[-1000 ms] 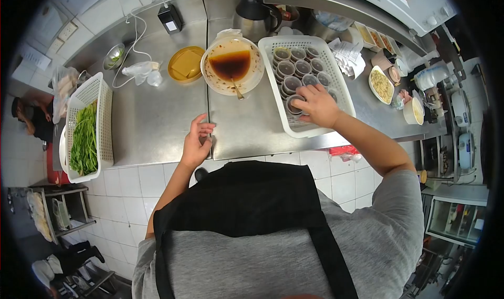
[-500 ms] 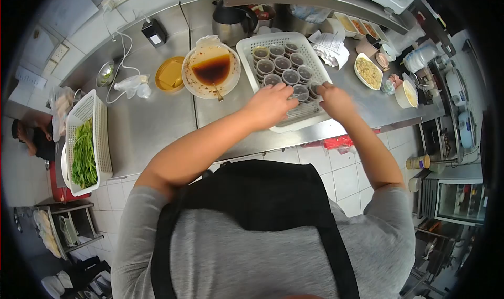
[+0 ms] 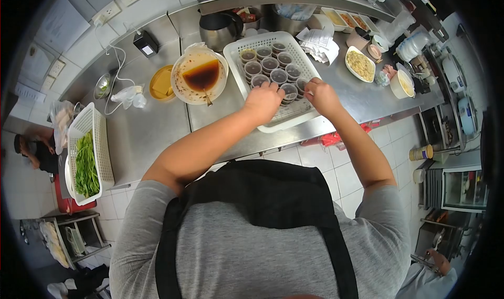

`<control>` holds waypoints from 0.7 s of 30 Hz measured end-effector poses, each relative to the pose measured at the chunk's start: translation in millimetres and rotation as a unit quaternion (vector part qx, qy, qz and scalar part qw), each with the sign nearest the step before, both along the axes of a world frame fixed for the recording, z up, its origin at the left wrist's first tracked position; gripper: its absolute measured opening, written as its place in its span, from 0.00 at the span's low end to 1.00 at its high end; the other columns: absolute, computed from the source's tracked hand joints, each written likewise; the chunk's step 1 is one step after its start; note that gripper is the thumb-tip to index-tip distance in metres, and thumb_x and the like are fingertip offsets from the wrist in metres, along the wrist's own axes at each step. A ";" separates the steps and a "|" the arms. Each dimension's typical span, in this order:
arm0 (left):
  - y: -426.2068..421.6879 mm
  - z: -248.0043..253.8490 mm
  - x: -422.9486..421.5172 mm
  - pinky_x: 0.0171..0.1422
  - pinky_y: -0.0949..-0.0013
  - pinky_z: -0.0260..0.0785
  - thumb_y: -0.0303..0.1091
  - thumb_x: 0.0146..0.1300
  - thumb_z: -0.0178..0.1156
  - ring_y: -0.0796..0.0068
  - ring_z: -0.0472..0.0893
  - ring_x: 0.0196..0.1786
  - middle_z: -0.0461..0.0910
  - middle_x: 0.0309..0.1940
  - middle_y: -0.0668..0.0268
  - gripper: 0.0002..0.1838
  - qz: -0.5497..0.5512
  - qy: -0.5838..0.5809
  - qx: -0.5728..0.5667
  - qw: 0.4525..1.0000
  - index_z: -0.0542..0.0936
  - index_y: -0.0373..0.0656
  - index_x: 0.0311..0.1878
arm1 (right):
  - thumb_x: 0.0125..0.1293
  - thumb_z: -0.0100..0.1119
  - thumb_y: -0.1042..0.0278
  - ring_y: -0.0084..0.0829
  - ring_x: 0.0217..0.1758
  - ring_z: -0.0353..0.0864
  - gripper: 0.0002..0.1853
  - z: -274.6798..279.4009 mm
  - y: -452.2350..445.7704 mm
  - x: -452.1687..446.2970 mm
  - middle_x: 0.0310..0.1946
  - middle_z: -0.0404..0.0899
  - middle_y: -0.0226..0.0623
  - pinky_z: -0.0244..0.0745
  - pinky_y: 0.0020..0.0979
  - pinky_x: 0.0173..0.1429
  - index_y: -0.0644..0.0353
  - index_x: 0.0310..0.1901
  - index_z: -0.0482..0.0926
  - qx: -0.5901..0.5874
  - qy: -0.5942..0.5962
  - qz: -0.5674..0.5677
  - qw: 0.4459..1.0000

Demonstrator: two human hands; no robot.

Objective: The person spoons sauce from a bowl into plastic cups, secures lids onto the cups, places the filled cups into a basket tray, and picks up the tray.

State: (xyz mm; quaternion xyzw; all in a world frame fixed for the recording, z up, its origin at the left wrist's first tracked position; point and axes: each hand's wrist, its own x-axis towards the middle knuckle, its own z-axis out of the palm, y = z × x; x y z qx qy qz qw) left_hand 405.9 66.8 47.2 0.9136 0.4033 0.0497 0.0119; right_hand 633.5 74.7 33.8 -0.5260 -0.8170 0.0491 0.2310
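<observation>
Small clear lidded sauce cups (image 3: 270,64) with dark contents stand in stacked rows in a white perforated plastic basket (image 3: 234,49) on the steel counter. My left hand (image 3: 264,103) reaches over the near rim, its fingers bent and closed against the cups at the front left. My right hand (image 3: 322,97) is at the front right, thumb and fingers pinched on the edge of a cup (image 3: 301,84). Between my hands stands another front cup (image 3: 289,92). My fingers partly hide the cups they touch.
Left of the basket are a white bowl of brown sauce (image 3: 202,77) with a spoon and a yellow lid (image 3: 162,82). Leafy greens (image 3: 85,165) fill a basket far left. Paper slips (image 3: 318,45) and a noodle-like dish (image 3: 360,65) are right. Other people stand at the edges.
The view has shifted slightly, so the counter items appear further left. Both hands remain at the front cups, with little visible movement. A person has come into view at the lower right.
</observation>
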 end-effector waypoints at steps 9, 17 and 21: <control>-6.4 4.7 0.3 0.59 0.56 0.64 0.40 0.52 0.68 0.60 0.66 0.62 0.66 0.62 0.59 0.29 -0.096 -0.027 0.027 0.995 0.75 0.57 0.60 | 0.56 0.71 0.57 0.34 0.36 0.77 0.37 -9.3 -89.1 -7.8 0.43 0.71 0.41 0.76 0.35 0.32 0.56 0.62 0.60 -0.112 0.600 -0.295 0.735; -70.9 13.6 -83.8 0.61 0.56 0.64 0.34 0.52 0.68 0.54 0.70 0.59 0.69 0.58 0.58 0.22 -0.125 -0.304 0.004 0.944 0.79 0.49 0.53 | 0.65 0.56 0.52 0.49 0.47 0.80 0.33 -29.3 -75.3 -65.9 0.50 0.73 0.52 0.82 0.46 0.43 0.60 0.65 0.58 -0.449 0.699 -0.225 0.509; -97.4 -4.8 -134.1 0.59 0.57 0.66 0.31 0.52 0.67 0.53 0.71 0.57 0.71 0.56 0.58 0.19 -0.085 -0.345 -0.042 0.934 0.81 0.47 0.50 | 0.65 0.49 0.65 0.48 0.51 0.80 0.25 -35.4 -70.7 -69.9 0.52 0.75 0.53 0.82 0.45 0.49 0.67 0.62 0.62 -0.410 0.708 -0.257 0.515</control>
